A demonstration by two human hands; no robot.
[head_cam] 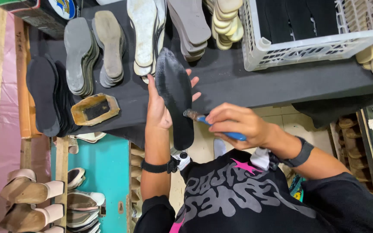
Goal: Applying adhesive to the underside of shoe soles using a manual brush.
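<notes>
Black worktable; left hand grips black insole, right hand pinches blue brush.

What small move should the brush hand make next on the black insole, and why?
Probably a short stroke along the black insole. The left hand holds it up from beneath, and the right hand grips a blue-handled brush whose bristles already sit at the insole's edge, beside the small glue tray on the black table.
</notes>
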